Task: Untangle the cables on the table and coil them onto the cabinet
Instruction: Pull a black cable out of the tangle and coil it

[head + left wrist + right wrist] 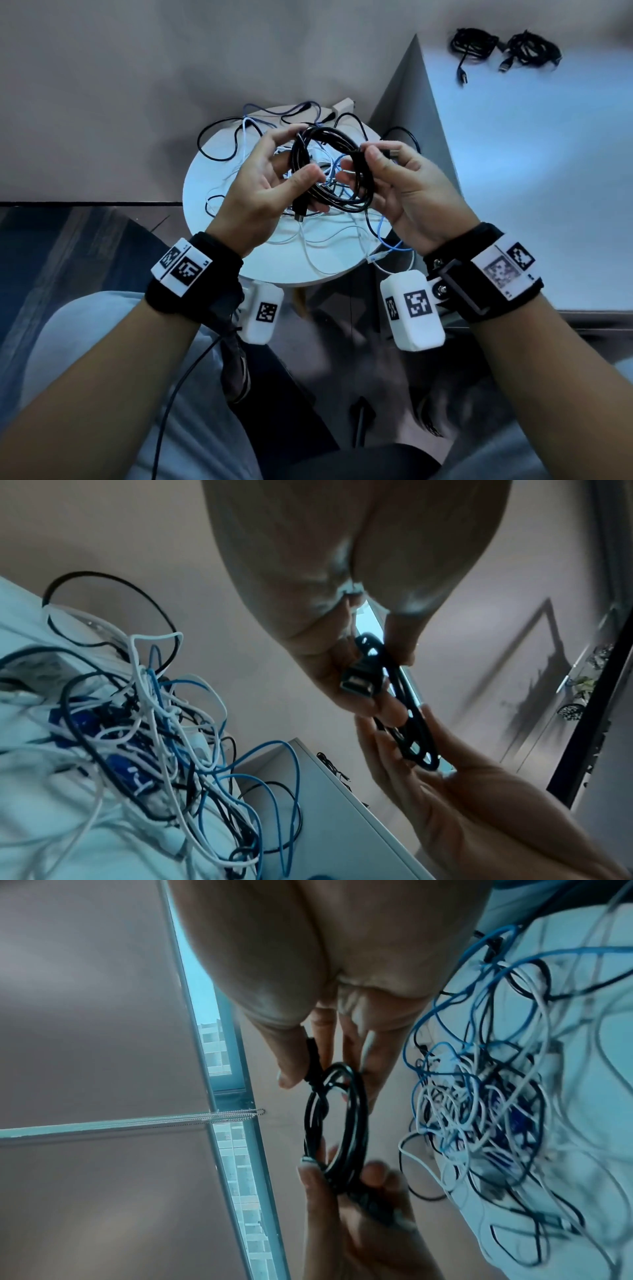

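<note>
I hold a black cable coil [329,171] in the air above the round white table [274,270]. My left hand [294,154] grips the coil's left side, with a USB plug [359,685] against its fingers. My right hand [363,164] holds the right side, its thumb pinching the cable's other plug end [313,1056]. Under the coil lies a tangle of white, blue and black cables [308,233]. Two coiled black cables [472,44] [531,51] lie on the white cabinet [531,154] to the right.
The cabinet stands right against the table's right side. A small beige box [342,106] sits at the table's far edge. Some cable loops hang over the table rim. My knees are below the table, with a dark lead [178,387] running from the left wrist.
</note>
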Action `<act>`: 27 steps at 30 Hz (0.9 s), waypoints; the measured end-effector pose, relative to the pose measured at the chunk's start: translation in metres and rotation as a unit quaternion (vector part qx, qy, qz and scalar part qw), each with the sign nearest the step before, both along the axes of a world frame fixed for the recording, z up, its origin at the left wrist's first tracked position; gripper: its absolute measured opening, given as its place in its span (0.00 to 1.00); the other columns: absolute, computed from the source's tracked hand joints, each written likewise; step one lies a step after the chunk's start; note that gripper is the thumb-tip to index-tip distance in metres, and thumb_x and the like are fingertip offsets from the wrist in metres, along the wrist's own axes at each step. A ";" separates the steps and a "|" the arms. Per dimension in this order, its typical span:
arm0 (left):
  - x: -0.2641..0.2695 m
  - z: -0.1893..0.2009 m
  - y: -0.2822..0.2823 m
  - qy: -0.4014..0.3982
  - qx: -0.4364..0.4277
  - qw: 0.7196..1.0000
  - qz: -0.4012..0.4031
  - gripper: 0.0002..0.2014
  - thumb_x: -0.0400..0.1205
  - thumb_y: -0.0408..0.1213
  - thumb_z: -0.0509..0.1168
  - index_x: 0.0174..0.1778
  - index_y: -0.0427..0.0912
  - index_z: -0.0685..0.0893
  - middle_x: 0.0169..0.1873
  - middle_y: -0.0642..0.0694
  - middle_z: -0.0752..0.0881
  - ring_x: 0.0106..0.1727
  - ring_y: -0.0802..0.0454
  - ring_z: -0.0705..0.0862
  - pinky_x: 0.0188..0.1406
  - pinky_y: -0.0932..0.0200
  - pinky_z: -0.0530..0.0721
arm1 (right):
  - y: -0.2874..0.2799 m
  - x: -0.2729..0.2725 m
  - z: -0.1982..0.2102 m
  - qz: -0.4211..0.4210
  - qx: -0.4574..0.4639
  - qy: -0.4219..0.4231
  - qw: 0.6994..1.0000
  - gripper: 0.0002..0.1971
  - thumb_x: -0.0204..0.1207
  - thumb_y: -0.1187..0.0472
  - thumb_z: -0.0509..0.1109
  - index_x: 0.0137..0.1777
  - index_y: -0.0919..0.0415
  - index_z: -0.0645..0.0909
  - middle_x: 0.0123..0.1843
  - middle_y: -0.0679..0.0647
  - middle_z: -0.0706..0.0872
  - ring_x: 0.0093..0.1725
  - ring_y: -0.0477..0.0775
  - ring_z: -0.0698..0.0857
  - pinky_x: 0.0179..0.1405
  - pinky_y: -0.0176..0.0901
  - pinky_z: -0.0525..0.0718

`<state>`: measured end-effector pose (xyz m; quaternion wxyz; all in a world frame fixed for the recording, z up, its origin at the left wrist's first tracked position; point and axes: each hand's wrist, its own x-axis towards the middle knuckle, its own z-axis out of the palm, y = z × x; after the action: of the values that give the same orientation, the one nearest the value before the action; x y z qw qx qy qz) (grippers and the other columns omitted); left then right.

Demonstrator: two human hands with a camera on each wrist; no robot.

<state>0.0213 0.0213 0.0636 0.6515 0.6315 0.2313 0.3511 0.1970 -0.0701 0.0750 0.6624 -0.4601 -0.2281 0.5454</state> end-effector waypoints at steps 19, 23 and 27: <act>-0.004 -0.013 0.008 0.112 -0.003 0.990 0.085 0.18 0.90 0.50 0.54 0.74 0.52 0.76 0.51 0.42 0.87 0.41 0.43 0.88 0.35 0.50 0.88 | 0.003 -0.018 -0.007 0.032 -0.045 0.051 0.997 0.06 0.90 0.63 0.56 0.57 0.62 0.75 0.54 0.64 0.92 0.43 0.65 0.93 0.49 0.51 0.91; -0.007 -0.023 0.007 0.166 -0.013 0.982 0.084 0.18 0.92 0.52 0.51 0.69 0.48 0.79 0.41 0.47 0.86 0.36 0.43 0.86 0.30 0.54 0.81 | 0.003 -0.009 0.005 0.023 -0.030 0.066 0.997 0.10 0.90 0.63 0.54 0.65 0.65 0.72 0.57 0.66 0.90 0.44 0.67 0.93 0.41 0.48 0.92; -0.003 -0.043 -0.011 0.277 0.067 0.958 -0.014 0.15 0.85 0.53 0.60 0.50 0.46 0.84 0.37 0.50 0.88 0.32 0.50 0.85 0.31 0.52 0.80 | -0.002 0.024 0.029 -0.037 -0.002 0.058 0.998 0.09 0.88 0.64 0.54 0.60 0.65 0.74 0.56 0.67 0.90 0.48 0.69 0.92 0.42 0.47 0.92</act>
<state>0.0181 0.0103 0.0209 0.5226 0.7498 0.3697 0.1674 0.2212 -0.0725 0.1041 0.6933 -0.4370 -0.1711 0.5469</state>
